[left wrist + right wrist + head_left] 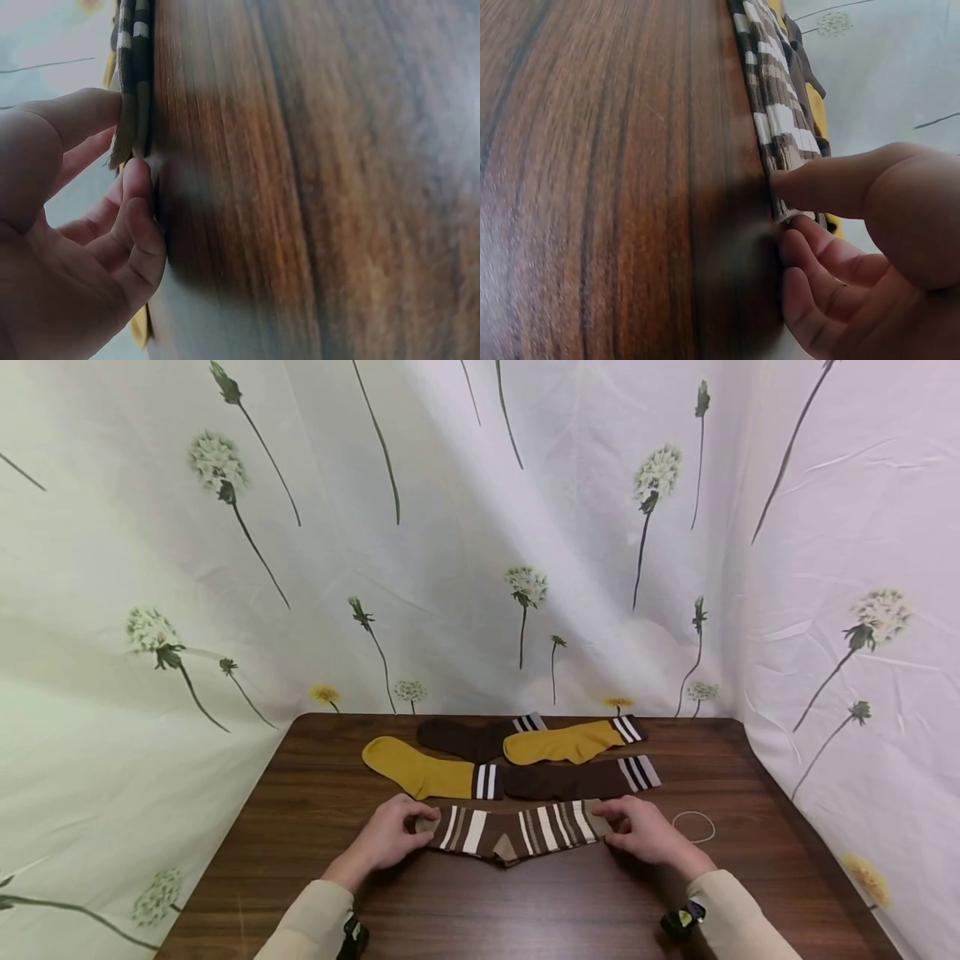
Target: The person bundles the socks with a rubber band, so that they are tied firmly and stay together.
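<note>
A pair of brown, tan and white striped socks (480, 833), one on the other, lies crosswise near the middle of the table. My left hand (390, 833) pinches their left end between thumb and fingers. In the left wrist view two layers of the striped socks (133, 67) show side by side, with the left hand (90, 202) at their tip. At the opposite end, my right hand (647, 831) grips the tan edge. The right wrist view has a digit of the right hand (855, 240) pressed on the ribbed striped socks (776, 90), its other fingers by the end.
Behind lie a mustard sock (423, 770), a second mustard sock (562, 743), a dark brown sock (562, 782) and another dark brown sock (461, 739). A thin rubber band (693, 827) rests right of the right hand. A flowered curtain (450, 610) borders the wooden table (480, 918).
</note>
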The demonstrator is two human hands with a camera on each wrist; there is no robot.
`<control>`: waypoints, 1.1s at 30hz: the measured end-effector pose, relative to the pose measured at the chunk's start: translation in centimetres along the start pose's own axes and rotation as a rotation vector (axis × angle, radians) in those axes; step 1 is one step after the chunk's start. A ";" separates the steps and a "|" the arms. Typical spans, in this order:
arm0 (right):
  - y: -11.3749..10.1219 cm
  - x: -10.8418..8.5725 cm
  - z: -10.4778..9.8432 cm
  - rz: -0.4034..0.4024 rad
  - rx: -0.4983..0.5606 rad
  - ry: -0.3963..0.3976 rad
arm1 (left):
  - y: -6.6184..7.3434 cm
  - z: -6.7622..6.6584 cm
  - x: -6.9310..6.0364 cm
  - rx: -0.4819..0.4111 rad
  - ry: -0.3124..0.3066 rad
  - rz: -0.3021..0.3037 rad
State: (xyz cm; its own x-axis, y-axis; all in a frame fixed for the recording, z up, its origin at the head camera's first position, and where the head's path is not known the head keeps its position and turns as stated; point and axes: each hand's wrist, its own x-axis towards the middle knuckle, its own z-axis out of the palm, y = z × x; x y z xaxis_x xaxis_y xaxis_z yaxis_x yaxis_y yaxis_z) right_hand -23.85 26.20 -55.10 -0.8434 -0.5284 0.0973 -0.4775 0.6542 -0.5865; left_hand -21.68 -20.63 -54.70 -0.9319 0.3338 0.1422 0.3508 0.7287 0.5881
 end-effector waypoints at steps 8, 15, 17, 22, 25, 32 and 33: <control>0.0 0.4 0.1 -0.026 -0.019 0.011 | -0.4 -0.1 0.0 -0.009 0.004 -0.019; 0.1 0.6 0.2 -0.015 -0.028 0.015 | -0.7 -0.2 -0.1 -0.026 0.002 -0.018; 0.1 0.6 0.2 -0.010 -0.026 0.012 | -0.6 -0.3 -0.2 -0.029 0.000 -0.022; 0.2 0.7 0.2 -0.002 -0.023 0.008 | -0.4 -0.4 -0.1 -0.032 0.000 -0.026; 0.2 0.9 0.2 -0.004 -0.043 0.022 | -0.3 -0.4 0.0 -0.037 -0.001 -0.029; 0.2 1.0 0.3 -0.017 -0.060 0.042 | -0.2 -0.3 0.1 -0.032 -0.009 -0.053; 0.3 1.1 0.3 -0.017 -0.059 0.045 | -0.2 -0.3 0.1 -0.030 -0.010 -0.056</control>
State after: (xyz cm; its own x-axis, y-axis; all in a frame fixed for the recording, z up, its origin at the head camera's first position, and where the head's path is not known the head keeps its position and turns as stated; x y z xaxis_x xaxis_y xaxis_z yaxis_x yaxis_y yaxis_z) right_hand -24.80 25.65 -55.38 -0.8448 -0.5157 0.1431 -0.5042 0.6772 -0.5359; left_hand -21.90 -20.93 -54.60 -0.9488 0.2991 0.1011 0.2955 0.7281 0.6186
